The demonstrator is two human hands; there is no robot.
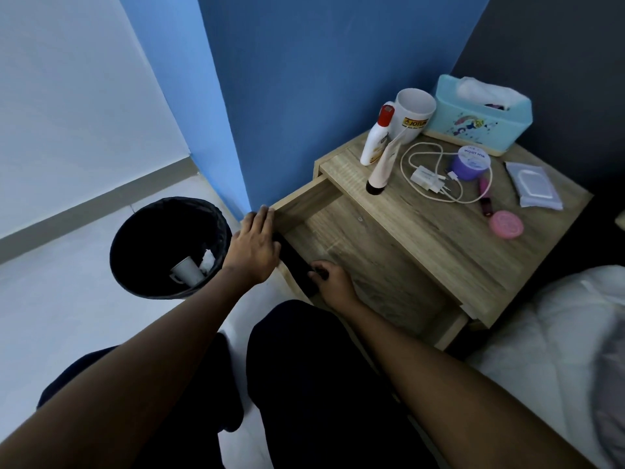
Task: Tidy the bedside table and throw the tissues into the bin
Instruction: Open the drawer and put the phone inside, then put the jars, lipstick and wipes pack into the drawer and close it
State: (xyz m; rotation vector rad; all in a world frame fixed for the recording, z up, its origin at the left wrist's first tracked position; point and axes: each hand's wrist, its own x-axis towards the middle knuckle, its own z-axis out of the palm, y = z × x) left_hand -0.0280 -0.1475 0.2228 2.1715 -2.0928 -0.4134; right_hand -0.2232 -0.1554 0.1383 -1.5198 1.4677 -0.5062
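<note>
Left hand (254,246) flat on open drawer (367,264) corner; right hand (333,280) curled round black front strip (293,258) (bin (152,231) beside).

Both arms bare, stretched fwd; L hand (255,243) lies flat, fingers straight, on the drawer front (295,262), R hand (333,279) near it w/ fingers curled over its edge.

Bin (142,245) left of bedside table (439,238)
</note>
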